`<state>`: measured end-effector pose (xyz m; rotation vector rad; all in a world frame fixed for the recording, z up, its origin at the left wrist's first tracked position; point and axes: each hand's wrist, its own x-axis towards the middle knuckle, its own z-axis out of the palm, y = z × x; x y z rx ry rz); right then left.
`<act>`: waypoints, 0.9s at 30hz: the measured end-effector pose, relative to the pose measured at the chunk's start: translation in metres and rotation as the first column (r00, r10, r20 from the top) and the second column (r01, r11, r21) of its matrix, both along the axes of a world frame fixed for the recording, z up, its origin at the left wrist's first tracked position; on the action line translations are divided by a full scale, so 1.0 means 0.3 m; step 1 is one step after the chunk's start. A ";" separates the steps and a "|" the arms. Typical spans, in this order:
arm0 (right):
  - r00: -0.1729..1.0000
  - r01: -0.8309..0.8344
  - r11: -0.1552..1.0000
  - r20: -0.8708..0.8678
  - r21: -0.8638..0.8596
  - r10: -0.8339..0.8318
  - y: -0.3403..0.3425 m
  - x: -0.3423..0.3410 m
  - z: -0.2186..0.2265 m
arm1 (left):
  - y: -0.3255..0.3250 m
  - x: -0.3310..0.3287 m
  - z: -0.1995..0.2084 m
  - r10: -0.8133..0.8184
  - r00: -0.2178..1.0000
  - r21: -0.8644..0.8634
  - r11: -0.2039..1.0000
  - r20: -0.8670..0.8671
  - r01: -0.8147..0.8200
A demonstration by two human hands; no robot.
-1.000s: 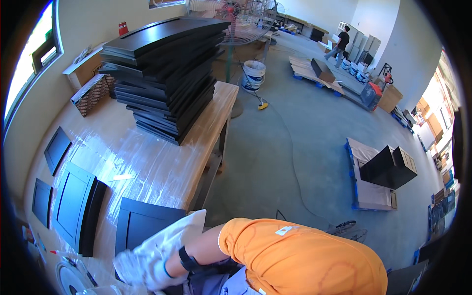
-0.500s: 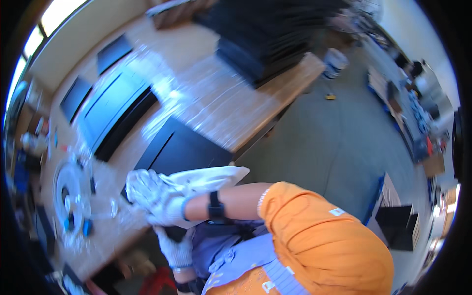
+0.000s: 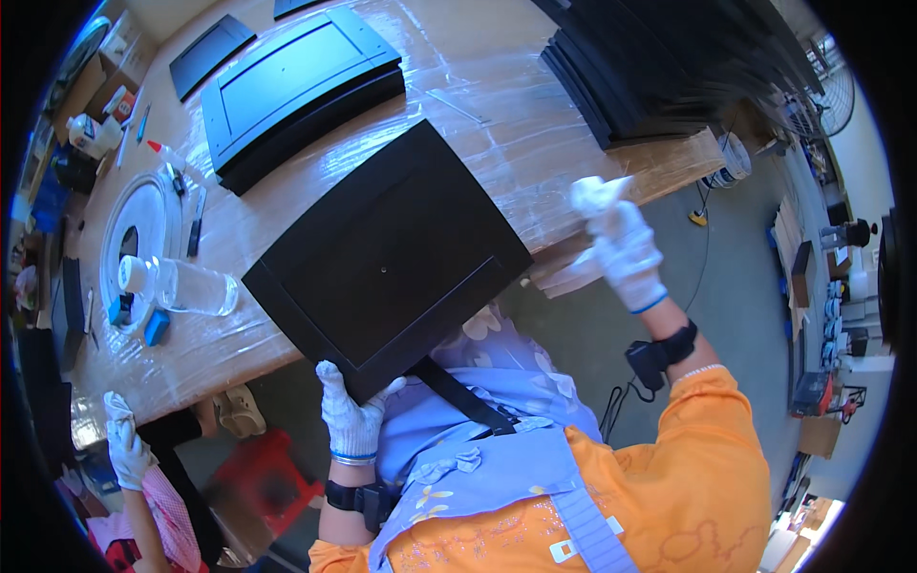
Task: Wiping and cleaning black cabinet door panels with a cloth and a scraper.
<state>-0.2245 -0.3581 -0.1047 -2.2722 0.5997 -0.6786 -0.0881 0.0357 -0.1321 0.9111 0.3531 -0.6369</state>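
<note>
A black rectangular panel (image 3: pixel 401 229) with a grooved border and a small hole lies tilted over the table's near edge. My left hand (image 3: pixel 351 413), in a white knit glove, grips its near corner, the thumb on the upper face and the other fingers partly hidden. Off the panel's right side, my right hand (image 3: pixel 630 260), also gloved, is raised and closed around a white cloth (image 3: pixel 600 196). Part of the cloth hangs beside the glove over the floor.
Beyond the panel stands a stack of black panels (image 3: pixel 306 86); a taller dark pile (image 3: pixel 611 95) is at far right. A clear bottle (image 3: pixel 196 286), blue blocks (image 3: pixel 157 328) and a tape roll (image 3: pixel 115 229) sit at left. A co-worker's gloved hand (image 3: pixel 126 449) is at lower left.
My right hand has swung from the panel's left side out to the right with the cloth. The view has turned, and the whole panel now shows with my left hand at its corner.
</note>
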 end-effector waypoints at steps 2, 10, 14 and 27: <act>0.980 0.137 0.988 -0.152 0.066 -0.126 -0.072 -0.005 0.038 | 0.004 -0.003 -0.007 -0.017 1.000 0.010 1.000 -0.001 0.017; 0.983 -0.019 0.695 -0.112 0.718 0.142 0.043 0.045 0.144 | -0.004 0.001 -0.002 -0.009 1.000 0.021 1.000 -0.004 0.009; 0.935 -0.024 0.785 -0.265 0.618 0.237 0.098 0.088 0.186 | -0.003 0.002 0.017 0.004 1.000 0.002 1.000 -0.023 -0.004; 0.991 -0.094 0.458 0.041 0.884 0.125 0.006 -0.046 0.064 | 0.189 0.231 0.064 -0.383 0.607 0.717 0.403 0.696 -0.569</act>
